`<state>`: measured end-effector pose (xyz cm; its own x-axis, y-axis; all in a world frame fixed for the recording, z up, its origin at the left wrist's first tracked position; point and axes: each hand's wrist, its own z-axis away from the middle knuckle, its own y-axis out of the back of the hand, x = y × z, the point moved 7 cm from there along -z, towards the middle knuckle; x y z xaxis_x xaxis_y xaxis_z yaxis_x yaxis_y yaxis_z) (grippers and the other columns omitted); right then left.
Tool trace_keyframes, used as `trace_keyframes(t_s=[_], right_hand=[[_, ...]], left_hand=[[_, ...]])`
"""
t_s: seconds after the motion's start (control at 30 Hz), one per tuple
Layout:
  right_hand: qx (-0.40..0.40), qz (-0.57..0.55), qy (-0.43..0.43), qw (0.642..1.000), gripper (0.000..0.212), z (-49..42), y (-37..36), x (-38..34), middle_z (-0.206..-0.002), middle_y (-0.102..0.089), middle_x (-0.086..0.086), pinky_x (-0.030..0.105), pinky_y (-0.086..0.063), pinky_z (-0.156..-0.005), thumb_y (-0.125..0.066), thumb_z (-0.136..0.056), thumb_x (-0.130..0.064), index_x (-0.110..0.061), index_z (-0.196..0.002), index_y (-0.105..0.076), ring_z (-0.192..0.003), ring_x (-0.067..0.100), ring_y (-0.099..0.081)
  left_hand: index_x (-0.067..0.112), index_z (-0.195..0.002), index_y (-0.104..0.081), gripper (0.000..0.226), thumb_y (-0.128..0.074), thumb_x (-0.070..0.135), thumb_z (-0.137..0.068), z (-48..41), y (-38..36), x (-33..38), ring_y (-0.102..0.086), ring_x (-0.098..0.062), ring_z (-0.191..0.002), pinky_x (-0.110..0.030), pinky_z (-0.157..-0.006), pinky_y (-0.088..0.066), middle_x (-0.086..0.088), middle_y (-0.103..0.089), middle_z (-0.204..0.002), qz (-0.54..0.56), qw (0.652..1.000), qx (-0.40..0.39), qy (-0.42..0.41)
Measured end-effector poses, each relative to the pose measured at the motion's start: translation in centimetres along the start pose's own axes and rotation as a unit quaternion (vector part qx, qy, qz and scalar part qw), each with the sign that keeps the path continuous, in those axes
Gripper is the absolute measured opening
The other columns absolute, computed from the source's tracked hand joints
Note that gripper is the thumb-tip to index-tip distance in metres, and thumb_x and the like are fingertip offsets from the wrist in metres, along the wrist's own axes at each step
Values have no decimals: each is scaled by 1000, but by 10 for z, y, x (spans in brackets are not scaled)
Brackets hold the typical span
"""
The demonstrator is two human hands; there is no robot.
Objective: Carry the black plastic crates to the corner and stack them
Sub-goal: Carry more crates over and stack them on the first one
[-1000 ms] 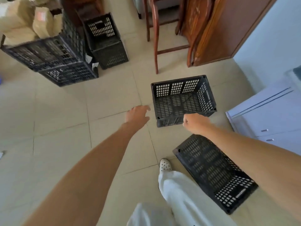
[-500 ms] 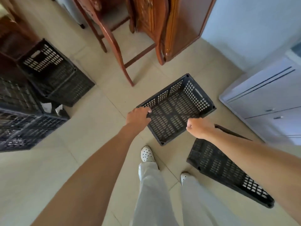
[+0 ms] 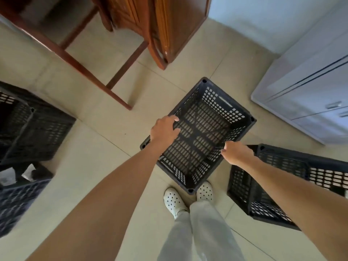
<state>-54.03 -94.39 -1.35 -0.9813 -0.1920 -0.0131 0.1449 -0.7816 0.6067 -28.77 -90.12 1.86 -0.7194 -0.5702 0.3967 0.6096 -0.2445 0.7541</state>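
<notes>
While standing with white clogs (image 3: pixel 188 198) touching its near corner, gripping the empty black crate (image 3: pixel 199 132) by its two long rims: left hand (image 3: pixel 164 129) curling over the left rim, right hand (image 3: pixel 236 152) closing on the right (fingertips hidden inside). Running diagonally away toward the white cabinet (image 3: pixel 308 95). Lying empty just right, a second crate (image 3: pixel 278 185); sitting further left, more crates (image 3: pixel 32 127), contents unclear.

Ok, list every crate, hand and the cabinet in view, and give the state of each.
centre crate: upright, empty, gripped on both long rims
left hand: closed on the crate's left rim
right hand: closed on the crate's right rim
right crate: on the floor, untouched
left crates: on the floor, blurred
white cabinet: drawers shut
</notes>
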Motion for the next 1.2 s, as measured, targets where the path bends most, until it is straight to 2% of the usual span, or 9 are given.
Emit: trace_keyframes(t_s=[0.2, 0.3, 0.4, 0.5, 0.67, 0.8, 1.03, 1.1, 1.2], right_hand=[[-12, -63, -89, 994, 39, -77, -74, 58, -119, -59, 16, 39, -41, -75, -40, -96, -33, -6, -121, -54, -107, 35, -57], [-39, -172, -100, 979, 48, -103, -111, 61, -139, -45, 20, 39, -40, -97, -41, -100, -32, -4, -139, -40, -125, 36, -46], [-15, -303, -130, 944, 64, -121, -127, 57, -149, -37, 18, 40, -33, -112, -48, -99, -31, -2, -149, -19, -135, 34, -39], [11, -390, -194, 900, 72, -134, -143, 63, -142, -45, 20, 45, -41, -105, -56, -95, -33, 0, -147, -20, -127, 37, -48], [-4, -424, -212, 880, 73, -136, -145, 65, -137, -49, 20, 47, -46, -101, -58, -91, -44, 0, -142, -30, -121, 37, -53], [-4, -416, -199, 887, 66, -121, -128, 72, -129, -55, 18, 46, -50, -95, -60, -91, -44, 0, -135, -38, -113, 35, -58], [-14, -418, -165, 893, 54, -51, -40, 66, -120, -59, 17, 45, -55, -88, -58, -93, -37, -3, -132, -41, -103, 33, -62], [-6, -410, -154, 899, 48, -25, -7, 65, -103, -62, 12, 38, -55, -77, -58, -94, -32, -3, -128, -42, -86, 27, -63], [-9, -379, -126, 917, 33, 20, 40, 63, -85, -56, 8, 27, -42, -53, -54, -95, -24, -1, -119, -50, -63, 16, -52]], left_hand=[[22, -143, -42, 61, -68, 27, -88, -75, -75, -49, -39, -30, -134, -51, -104, -42, -6, -40, -147, -52, 999, -11, 3], [20, -152, -23, 84, -72, 30, -85, -111, -101, -63, -19, -32, -146, -53, -114, -28, -8, -20, -159, -79, 997, -10, -5], [17, -154, -14, 97, -76, 34, -81, -138, -126, -76, -18, -32, -147, -55, -116, -23, -10, -18, -160, -62, 998, -23, 23], [16, -153, -15, 101, -78, 39, -77, -156, -140, -84, -24, -36, -143, -54, -115, -26, -11, -21, -157, 20, 996, -42, 79], [9, -144, -39, 94, -82, 47, -70, -173, -126, -89, -42, -33, -134, -46, -110, -35, -13, -42, -147, 223, 954, -42, 196], [5, -139, -44, 86, -80, 46, -73, -157, -102, -84, -48, -33, -130, -40, -102, -40, -15, -50, -142, 189, 961, -22, 201], [0, -135, -47, 77, -76, 44, -78, -97, -2, -54, -54, -35, -123, -42, -100, -45, -18, -56, -133, 117, 972, -12, 205], [0, -132, -49, 73, -76, 44, -79, -75, 33, -40, -56, -35, -119, -44, -98, -47, -19, -58, -129, 100, 975, 1, 196], [0, -129, -50, 68, -74, 42, -81, -38, 84, -20, -56, -36, -118, -45, -97, -47, -19, -58, -128, 63, 981, 8, 185]])
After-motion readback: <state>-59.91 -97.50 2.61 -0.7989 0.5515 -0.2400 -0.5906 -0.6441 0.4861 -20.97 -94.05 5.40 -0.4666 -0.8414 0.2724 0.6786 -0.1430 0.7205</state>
